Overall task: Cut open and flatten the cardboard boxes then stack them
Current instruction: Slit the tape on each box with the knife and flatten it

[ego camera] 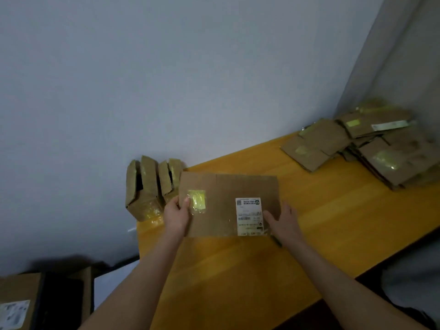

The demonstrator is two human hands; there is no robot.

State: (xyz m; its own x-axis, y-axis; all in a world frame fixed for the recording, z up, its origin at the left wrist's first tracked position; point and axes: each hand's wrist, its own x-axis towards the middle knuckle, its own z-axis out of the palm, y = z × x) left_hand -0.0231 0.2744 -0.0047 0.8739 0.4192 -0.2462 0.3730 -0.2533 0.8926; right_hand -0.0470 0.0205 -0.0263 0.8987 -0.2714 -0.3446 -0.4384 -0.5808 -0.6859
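Note:
A flattened cardboard box [226, 191] with a white shipping label and a patch of yellow tape is held flat above the yellow table [238, 270]. My left hand [176, 215] grips its left edge, thumb on top near the tape. My right hand [284, 221] holds its lower right corner beside the label. A thin dark tool, possibly the cutter [276, 240], pokes out under my right hand. Two unflattened small boxes [147, 186] with open flaps stand at the table's far left corner. A stack of flattened boxes [371, 148] lies at the far right.
A grey wall runs behind the table, with a curtain [404, 55] at the right corner. On the floor at lower left sits a large open carton [31, 303] with a white label. Bare table surface lies in front of my hands.

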